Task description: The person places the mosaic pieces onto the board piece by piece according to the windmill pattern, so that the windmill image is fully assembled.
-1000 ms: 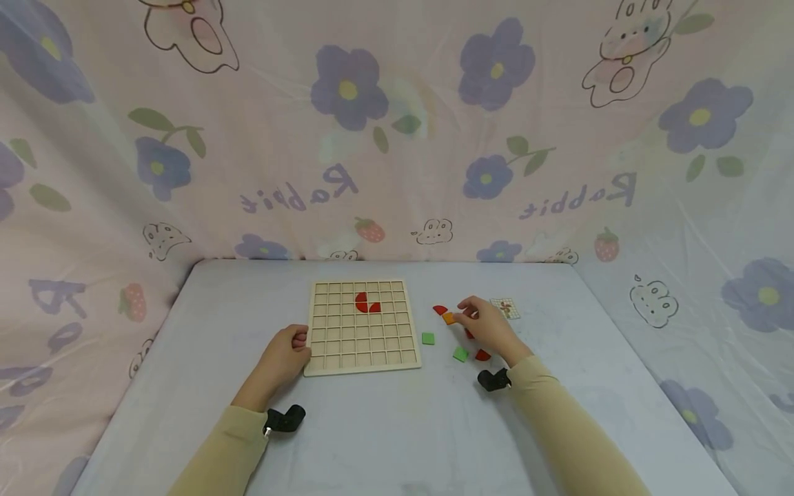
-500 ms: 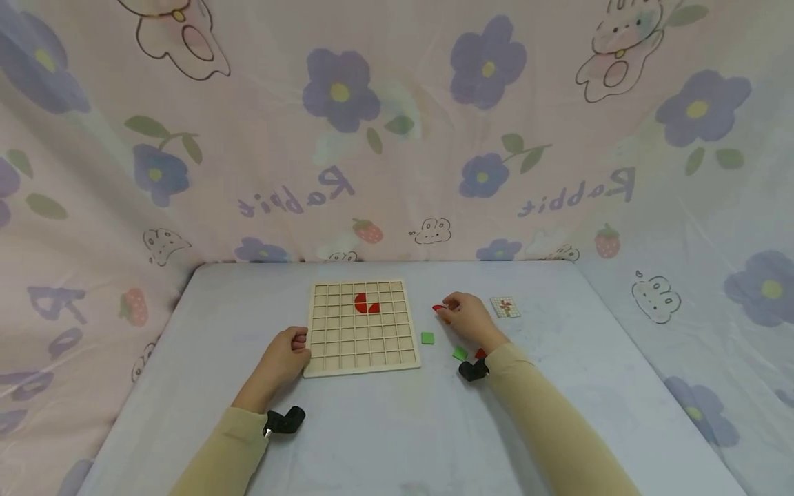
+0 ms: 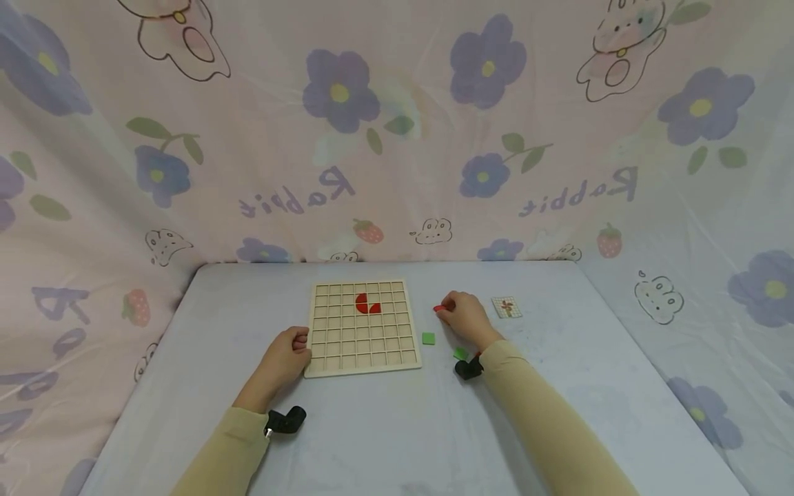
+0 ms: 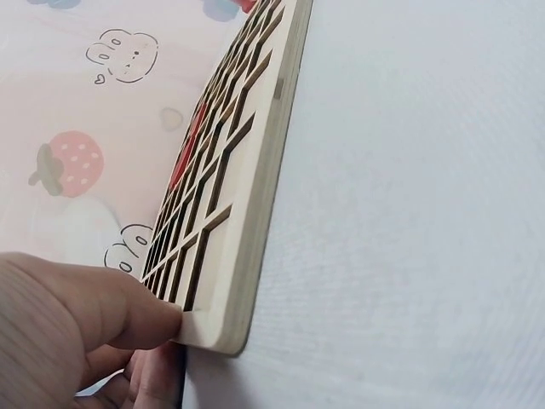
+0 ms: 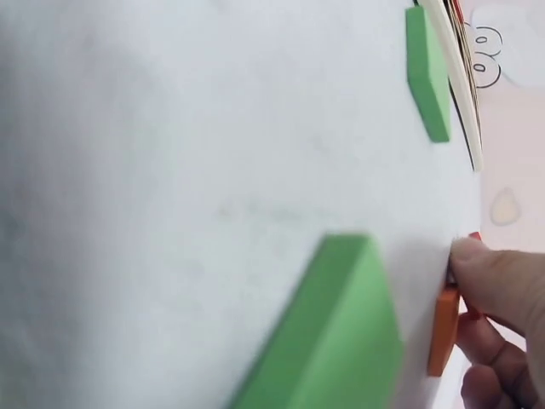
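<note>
A light wooden grid board [image 3: 360,348] lies on the table with red pieces [image 3: 362,304] in its upper middle cells. My left hand [image 3: 279,362] holds its left edge, the thumb [image 4: 140,317] over the frame near a corner in the left wrist view. Right of the board, my right hand [image 3: 469,321] pinches a red piece [image 3: 439,308] between thumb and fingers. Right beside those fingertips, in the right wrist view, an orange piece [image 5: 443,332] rests on the table. Part of the red piece is hidden by the fingers.
Green squares lie between the board and my right forearm, one [image 3: 429,338] close to the board and another [image 3: 460,353] by the black wrist camera [image 3: 468,368]. A small patterned card [image 3: 506,307] lies right of my right hand. A printed curtain [image 3: 397,151] stands behind the table.
My right hand has moved left to the red piece and now pinches it, covering the orange piece in the head view. My left hand stays at the board's edge.
</note>
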Demonstrator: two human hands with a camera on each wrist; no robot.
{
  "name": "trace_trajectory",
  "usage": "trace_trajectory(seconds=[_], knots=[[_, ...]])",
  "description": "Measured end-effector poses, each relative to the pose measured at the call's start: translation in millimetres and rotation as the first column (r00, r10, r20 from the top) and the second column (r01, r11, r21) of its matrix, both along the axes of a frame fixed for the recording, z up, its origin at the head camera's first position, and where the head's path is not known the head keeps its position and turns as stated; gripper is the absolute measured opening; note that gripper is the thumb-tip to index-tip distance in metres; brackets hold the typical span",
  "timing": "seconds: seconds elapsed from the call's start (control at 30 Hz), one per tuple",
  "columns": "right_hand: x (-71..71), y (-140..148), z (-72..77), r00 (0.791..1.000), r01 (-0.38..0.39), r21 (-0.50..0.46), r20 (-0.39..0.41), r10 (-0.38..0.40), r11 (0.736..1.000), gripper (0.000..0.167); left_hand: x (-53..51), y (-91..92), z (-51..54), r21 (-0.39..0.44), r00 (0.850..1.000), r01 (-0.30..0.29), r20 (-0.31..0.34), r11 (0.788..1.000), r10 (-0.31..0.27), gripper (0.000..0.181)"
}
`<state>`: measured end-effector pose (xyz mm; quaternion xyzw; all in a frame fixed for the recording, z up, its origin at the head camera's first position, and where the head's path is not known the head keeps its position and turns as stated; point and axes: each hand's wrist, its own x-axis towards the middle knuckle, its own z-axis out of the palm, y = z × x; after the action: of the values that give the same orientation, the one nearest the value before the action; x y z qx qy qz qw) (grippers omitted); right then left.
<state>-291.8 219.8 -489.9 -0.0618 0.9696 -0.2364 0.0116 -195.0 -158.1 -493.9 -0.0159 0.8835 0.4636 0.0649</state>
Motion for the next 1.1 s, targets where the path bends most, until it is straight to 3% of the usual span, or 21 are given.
trace_trajectory(seconds=[0.3, 0.8, 1.1], knots=[[2.1, -5, -2.2, 1.0, -0.002, -0.013, 0.01, 0.003, 1.0, 0.017, -0.5, -0.3, -0.6, -0.008, 1.0, -0.006, 0.0, 1.0, 0.006, 0.046], [6.9, -31, 9.3, 0.999, -0.032, -0.106, 0.022, 0.035, 0.994, 0.011, -0.6, 2.5, -0.4, 0.023, 1.0, -0.01, -0.01, 1.0, 0.011, 0.047], [5.8, -64, 16.1, 0.998, 0.004, -0.261, 0.064, 0.014, 0.965, 0.013, -2.1, 0.3, -3.6, 0.016, 0.999, -0.012, -0.036, 1.0, 0.012, 0.045]])
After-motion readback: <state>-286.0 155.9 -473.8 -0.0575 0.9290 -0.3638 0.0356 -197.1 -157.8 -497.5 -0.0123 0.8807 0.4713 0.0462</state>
